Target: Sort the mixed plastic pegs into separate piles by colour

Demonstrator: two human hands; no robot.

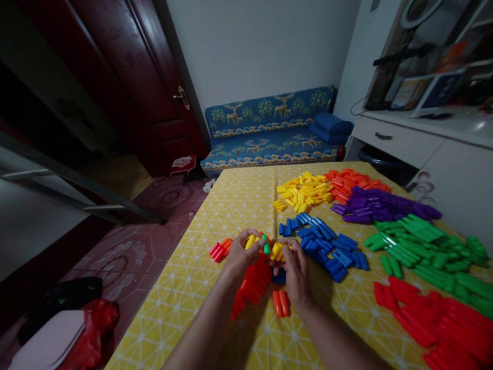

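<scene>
Above a yellow geometric-print tablecloth (165,308), grasped yellow plastic tube blocks (251,241) and a green block (266,244) between left hand (243,253) thumb and fingers; pinched another yellow block (277,251) in the right hand (296,263), just beside. Looked light, stiff and hard to break, perhaps slick along the rounded sides; seemed best taken by the flanks. Could not tell the red-orange cluster (256,281) below as joined or separate. On the cloth, showed blue (327,241), yellow (304,190), orange (354,185), purple (385,205), green (427,246) and red piles (454,318). Beyond, made out a blue deer-patterned bench sofa (265,146) against a pale wall (262,51), between a dark red door (127,61) and a white drawer cabinet (404,132).
</scene>
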